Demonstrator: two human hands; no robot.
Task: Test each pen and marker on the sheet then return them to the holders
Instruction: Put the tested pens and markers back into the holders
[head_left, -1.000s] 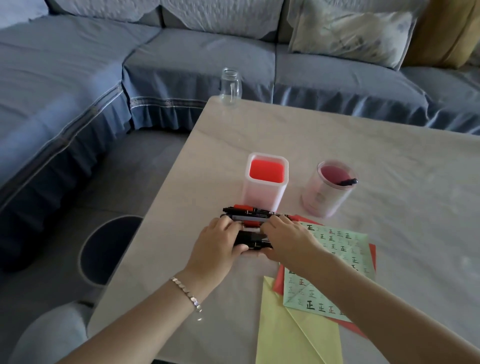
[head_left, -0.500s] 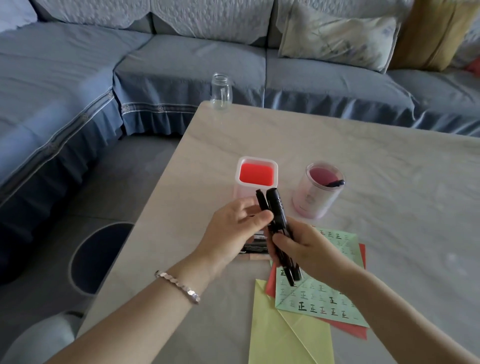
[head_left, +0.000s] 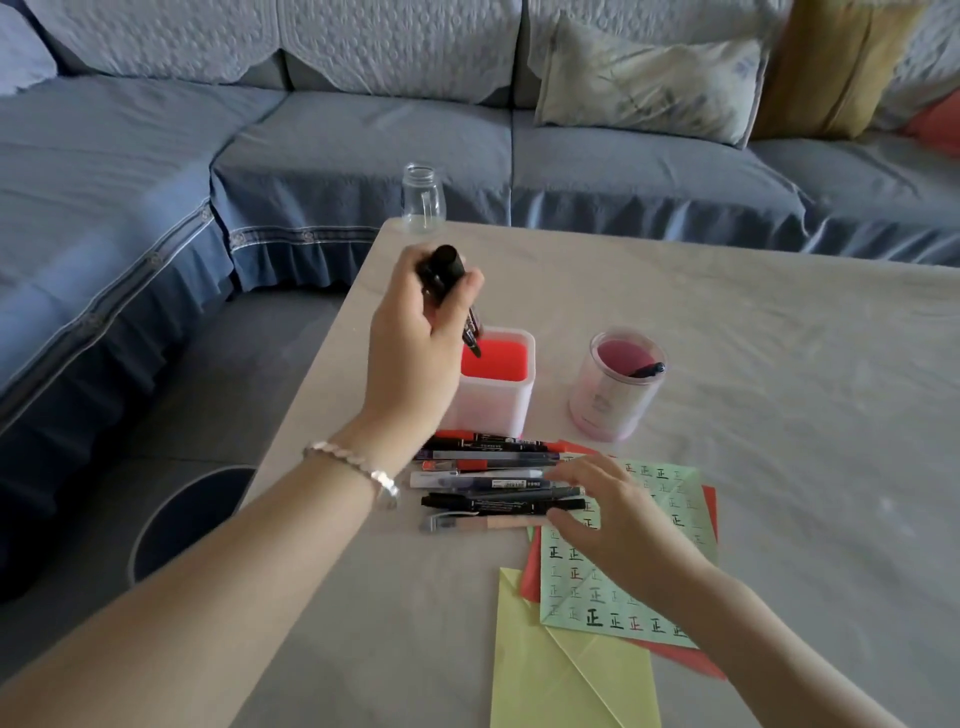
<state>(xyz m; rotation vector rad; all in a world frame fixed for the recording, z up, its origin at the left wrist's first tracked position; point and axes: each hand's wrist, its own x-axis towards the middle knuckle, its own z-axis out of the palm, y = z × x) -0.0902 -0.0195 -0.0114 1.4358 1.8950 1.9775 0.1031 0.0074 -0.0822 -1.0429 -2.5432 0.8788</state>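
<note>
My left hand (head_left: 415, 332) grips a black marker (head_left: 449, 291), held nearly upright with its lower tip just inside the mouth of the square white holder (head_left: 493, 400) with the red inside. Several pens and markers (head_left: 498, 483) lie side by side on the table in front of that holder. My right hand (head_left: 608, 514) rests with fingers spread at the right ends of those pens, over the green sheet (head_left: 623, 587) covered in written characters. A round pink holder (head_left: 613, 389) to the right has one black pen (head_left: 647, 370) in it.
A yellow sheet (head_left: 561, 670) and a red sheet (head_left: 709, 499) lie under and beside the green one. An empty glass jar (head_left: 422, 200) stands at the table's far left corner. A blue sofa with cushions wraps around behind. A dark round bin (head_left: 187, 514) sits on the floor at left.
My left hand has lifted a black marker from both hands up over the square holder. My right hand has let go and dropped back to the row of pens.
</note>
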